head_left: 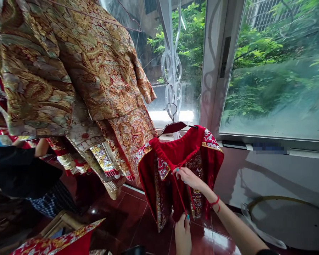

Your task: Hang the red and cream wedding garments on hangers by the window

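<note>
A red velvet garment [183,147] with gold and silver embroidered panels hangs from a dark hanger [172,128] by the window. Thin red drawstring cords [179,191] run down its front from the gathered top edge. My right hand [187,177], with a red bracelet at the wrist, pinches the cord close to that edge. Lower down, my left hand [183,232] grips the cord between thumb and finger. The cord looks straight between the two hands. Part of the left hand's fingers is hidden from this angle.
Gold embroidered jackets [101,71] hang in a row on the left. Beyond them stands another person [13,170], partly hidden. A dark phone-like slab [234,145] lies on the window sill. A round pale object [292,219] leans at lower right, and red embroidered fabric [63,241] lies at lower left.
</note>
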`<state>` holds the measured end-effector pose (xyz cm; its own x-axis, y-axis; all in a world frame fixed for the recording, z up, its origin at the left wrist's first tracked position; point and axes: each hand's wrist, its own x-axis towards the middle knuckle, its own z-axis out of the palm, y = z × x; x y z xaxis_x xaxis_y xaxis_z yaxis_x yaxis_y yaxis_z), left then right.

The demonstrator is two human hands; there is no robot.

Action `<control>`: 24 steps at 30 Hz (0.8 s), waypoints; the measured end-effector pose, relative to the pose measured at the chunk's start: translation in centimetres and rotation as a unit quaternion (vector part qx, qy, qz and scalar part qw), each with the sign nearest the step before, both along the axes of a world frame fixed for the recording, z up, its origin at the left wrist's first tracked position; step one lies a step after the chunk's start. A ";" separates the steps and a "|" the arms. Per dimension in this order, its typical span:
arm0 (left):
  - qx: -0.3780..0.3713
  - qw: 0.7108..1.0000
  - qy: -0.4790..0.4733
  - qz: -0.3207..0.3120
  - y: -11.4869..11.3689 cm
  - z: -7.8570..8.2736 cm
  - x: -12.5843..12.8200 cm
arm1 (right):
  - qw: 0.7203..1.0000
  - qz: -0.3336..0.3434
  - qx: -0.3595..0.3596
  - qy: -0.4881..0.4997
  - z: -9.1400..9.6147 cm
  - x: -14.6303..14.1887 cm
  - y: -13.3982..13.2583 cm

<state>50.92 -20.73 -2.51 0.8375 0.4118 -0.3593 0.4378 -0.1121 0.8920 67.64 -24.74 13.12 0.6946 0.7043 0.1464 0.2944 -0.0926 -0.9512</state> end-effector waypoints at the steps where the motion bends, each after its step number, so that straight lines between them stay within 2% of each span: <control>1: 0.041 0.999 -0.006 -0.019 0.2 -0.1 0.0 | 0.999 -0.005 -0.010 -0.030 -0.4 -0.9 -0.2; 3: 0.103 0.992 -0.035 -0.070 0.3 0.7 0.4 | 0.997 -0.001 -0.039 -0.063 -0.9 -2.6 -0.8; 5: 0.101 0.988 -0.079 -0.087 0.1 2.5 1.2 | 0.997 0.001 -0.062 -0.055 -1.0 -3.9 -1.4; 8: 0.083 0.982 -0.165 -0.027 0.2 6.1 2.0 | 0.998 -0.002 -0.054 -0.016 -0.8 -5.3 -2.3; 11: 0.085 0.971 -0.222 0.036 1.2 9.4 1.6 | 1.000 -0.004 -0.019 0.008 -0.5 -6.4 -3.1; 12: 0.063 0.968 -0.239 0.035 1.6 10.2 1.4 | 1.000 0.010 -0.015 0.012 -0.4 -6.8 -3.3; 14: -0.041 0.965 -0.257 -0.009 2.4 11.7 1.2 | 0.999 0.033 -0.033 0.014 -0.5 -7.6 -3.6; 16: -0.146 0.958 -0.239 -0.060 2.8 13.1 1.7 | 0.997 0.030 -0.067 0.004 -0.8 -8.3 -4.0; 17: -0.164 0.958 -0.226 -0.062 2.9 13.8 2.1 | 0.996 0.027 -0.085 -0.001 -0.9 -8.4 -4.2; 19: -0.142 0.965 -0.219 -0.016 2.7 15.1 3.1 | 0.992 0.067 -0.107 0.001 -1.0 -8.0 -5.1; 21: -0.123 0.965 -0.231 0.036 2.3 16.0 3.9 | 0.983 0.152 -0.099 0.021 -0.8 -6.7 -6.3; 22: -0.135 0.962 -0.232 0.046 2.0 16.3 4.0 | 0.981 0.175 -0.075 0.045 -0.5 -5.8 -6.9; 24: -0.174 0.959 -0.221 0.029 1.4 16.7 3.9 | 0.976 0.170 0.004 0.135 0.1 -3.5 -7.5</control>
